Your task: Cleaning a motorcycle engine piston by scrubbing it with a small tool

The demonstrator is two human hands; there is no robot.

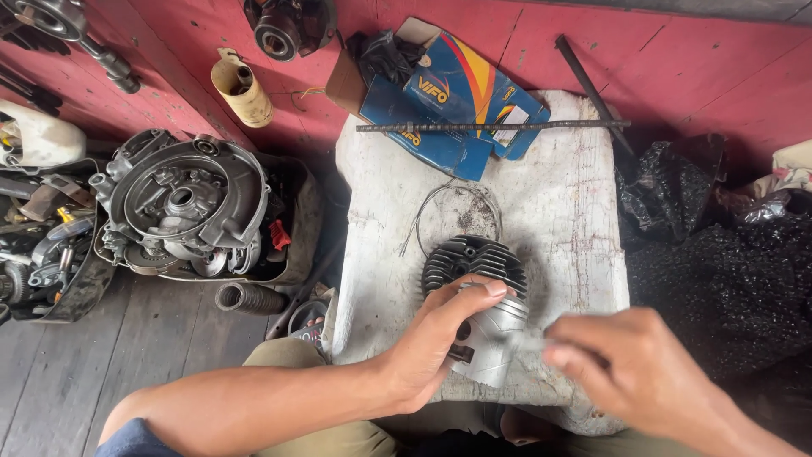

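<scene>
Left hand (pixel 431 338) clamped round silver piston (pixel 495 338), over counter (pixel 575 220) front edge, by finned cylinder head (pixel 474 261). Right hand (pixel 630 360) blurred, grip unclear, touching piston side. Best hold piston steady, work gently.

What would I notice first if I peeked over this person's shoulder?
Probably the shiny silver piston in the middle, held by the left hand while the blurry right hand touches its side. It sits over a white block, just in front of a dark finned cylinder head. To the left, a big grey engine casing lies on the wooden floor.
</scene>
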